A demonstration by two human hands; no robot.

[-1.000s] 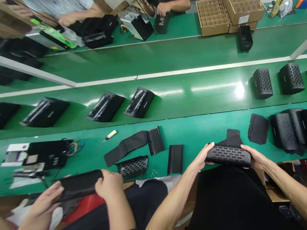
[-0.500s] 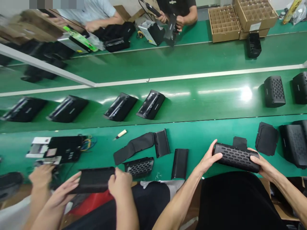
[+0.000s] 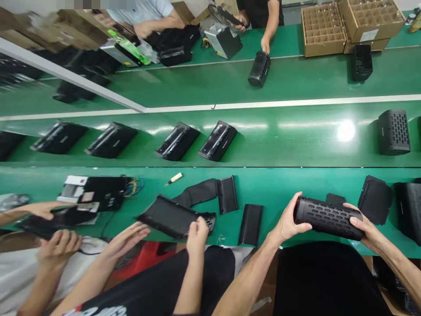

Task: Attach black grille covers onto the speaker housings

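Between my two hands is a black perforated casing (image 3: 330,217), held level above the green bench with its slotted face toward me. My left hand (image 3: 289,224) grips its left end, thumb on the front. My right hand (image 3: 366,228) clasps the right end, thumb over the slots and fingers partly hidden behind it. A small black flat piece (image 3: 335,199) lies just behind the casing. Beyond my right hand rests a stack of dark flat sheets (image 3: 375,199). A black curved panel (image 3: 250,224) lies left of my left hand.
At left, a co-worker's hands (image 3: 197,232) hold a black panel (image 3: 171,215). Several black units (image 3: 217,141) stand on the green belt (image 3: 289,145); a slotted unit (image 3: 394,131) is at right. Across, a person's hand (image 3: 265,46) touches a black unit (image 3: 259,69). Divided cartons (image 3: 324,30) stand behind.
My hands keep hold of the casing, nearly unmoved. The view has shifted a little. The co-worker beside me has raised and tilted a panel; the person across has put a unit on the belt.
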